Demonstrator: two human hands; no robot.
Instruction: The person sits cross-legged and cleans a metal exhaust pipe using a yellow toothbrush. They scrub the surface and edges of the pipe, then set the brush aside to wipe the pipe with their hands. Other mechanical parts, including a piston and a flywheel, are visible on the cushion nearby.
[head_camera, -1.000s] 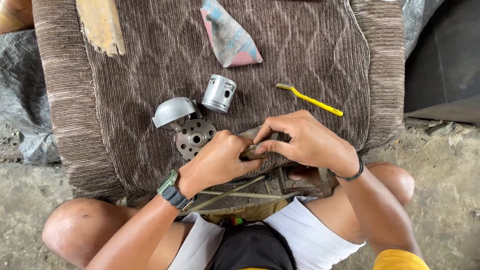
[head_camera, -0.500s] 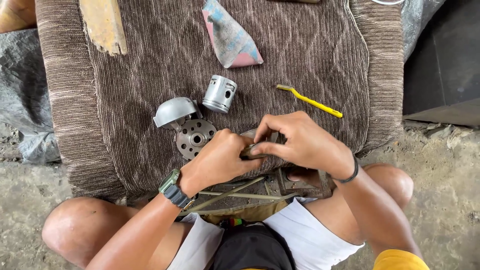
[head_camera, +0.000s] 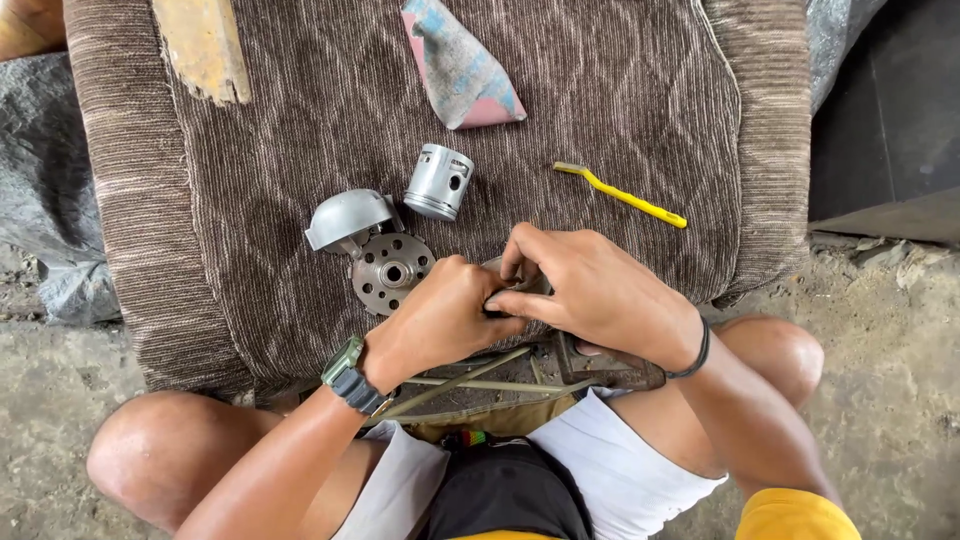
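My left hand (head_camera: 440, 320) and my right hand (head_camera: 590, 290) meet over the near edge of a brown ribbed cushion (head_camera: 300, 120), both closed on a small metal part (head_camera: 520, 285) that my fingers mostly hide. Just left of my left hand lies a round metal disc with holes (head_camera: 390, 272), and a grey curved metal cover (head_camera: 345, 218) lies beside it. A silver piston (head_camera: 438, 181) stands a little farther away. I wear a watch (head_camera: 352, 376) on my left wrist and a black band on my right.
A yellow toothbrush (head_camera: 622, 195) lies to the right on the cushion. Folded sandpaper (head_camera: 460, 65) and a piece of wood (head_camera: 205, 45) lie at the far side. A rusty metal frame (head_camera: 590, 370) rests by my lap. Concrete floor surrounds the cushion.
Both hands stay pressed together on the small part, with only slight finger shifts. The view has drifted a little.
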